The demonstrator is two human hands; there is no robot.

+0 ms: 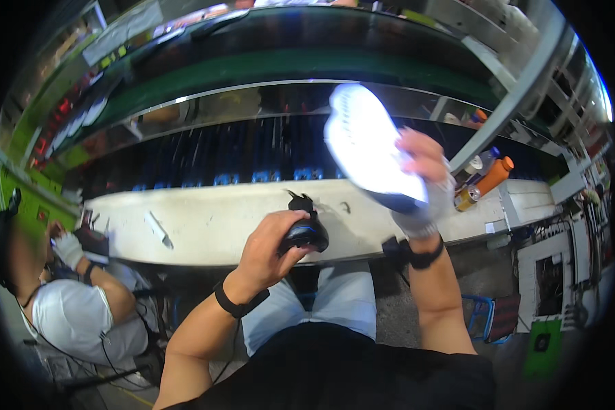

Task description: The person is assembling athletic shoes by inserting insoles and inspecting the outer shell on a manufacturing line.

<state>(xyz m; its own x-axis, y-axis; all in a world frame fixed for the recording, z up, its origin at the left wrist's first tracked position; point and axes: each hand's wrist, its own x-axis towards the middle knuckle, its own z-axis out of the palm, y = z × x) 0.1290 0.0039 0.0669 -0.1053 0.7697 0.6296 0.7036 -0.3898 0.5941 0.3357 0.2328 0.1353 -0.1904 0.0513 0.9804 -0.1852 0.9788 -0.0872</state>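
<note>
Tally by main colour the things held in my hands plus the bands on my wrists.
White: 1 (shoe-shaped thing in the right hand)
Black: 3 (blue-marked item in the left hand, left wristband, right wristband)
Total: 4

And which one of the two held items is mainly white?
The long, sole-shaped item in the partly gloved right hand: its broad face is bright white. The black item in the bare left hand shows some blue.
</note>
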